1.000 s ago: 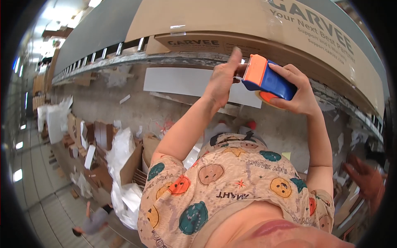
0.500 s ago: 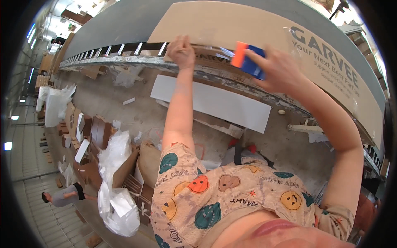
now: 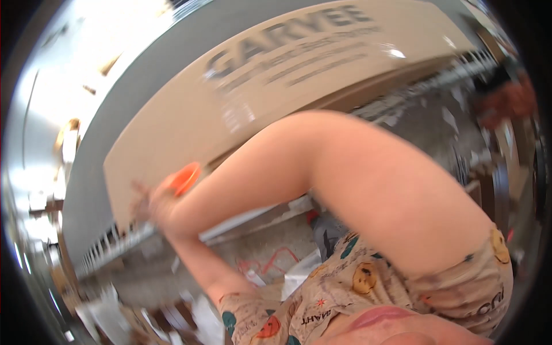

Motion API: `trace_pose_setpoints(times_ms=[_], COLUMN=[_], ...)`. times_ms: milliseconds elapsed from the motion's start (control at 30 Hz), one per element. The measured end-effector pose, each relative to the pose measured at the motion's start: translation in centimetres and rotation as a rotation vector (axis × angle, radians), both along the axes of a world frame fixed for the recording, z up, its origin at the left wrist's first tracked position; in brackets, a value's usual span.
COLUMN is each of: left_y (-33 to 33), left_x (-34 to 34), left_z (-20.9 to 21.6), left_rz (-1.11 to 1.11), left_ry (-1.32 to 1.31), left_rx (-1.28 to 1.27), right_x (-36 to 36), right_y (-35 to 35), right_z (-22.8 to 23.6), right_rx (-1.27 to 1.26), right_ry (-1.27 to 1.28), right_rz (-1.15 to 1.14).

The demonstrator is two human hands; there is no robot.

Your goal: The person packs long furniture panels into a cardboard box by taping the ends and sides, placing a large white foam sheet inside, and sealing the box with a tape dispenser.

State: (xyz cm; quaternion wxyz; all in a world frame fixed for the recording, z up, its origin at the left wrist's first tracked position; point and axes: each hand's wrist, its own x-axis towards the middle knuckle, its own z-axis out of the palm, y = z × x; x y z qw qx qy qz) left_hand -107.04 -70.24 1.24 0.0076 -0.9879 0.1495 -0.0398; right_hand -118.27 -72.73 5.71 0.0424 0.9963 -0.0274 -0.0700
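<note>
A long flat brown cardboard box (image 3: 167, 132) with dark print lies along the far side, clear tape shining on its face. My right arm reaches across to the box's near left end. There my right hand (image 3: 167, 210) is closed round a tape dispenser, whose orange round part (image 3: 186, 178) shows above the wrist. Its blue part is hidden now. Close beside it, at the box's left corner, my left hand (image 3: 139, 204) is smeared by motion and partly covered by the right, so its fingers cannot be made out clearly.
The box rests on a grey surface (image 3: 83, 190) edged by a roller conveyor (image 3: 100, 247). White wrapping (image 3: 106, 316) and cardboard scraps lie on the floor at lower left. A red strap (image 3: 276, 259) lies below the conveyor. Reddish-brown shapes are blurred at far right.
My view has swung, so the box's print sits further left. My right hand with the tape dispenser has moved left to the box's end, next to my left hand.
</note>
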Motion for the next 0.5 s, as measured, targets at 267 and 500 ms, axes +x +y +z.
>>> trace_pose_setpoints(times_ms=[267,500], left_y=[-1.9,-20.7], left_x=[6.9,-44.0], left_z=[-6.8,-10.3], left_rz=[0.266,-0.635], left_ry=[0.015,-0.981], left_rx=[-0.846,-0.628], right_x=[-26.7,-82.1], right_y=[-10.5,-29.1], right_z=[1.1,0.3], right_rx=[-0.030,-0.254], right_ry=[-0.004,-0.281], right_rz=[0.082,-0.433])
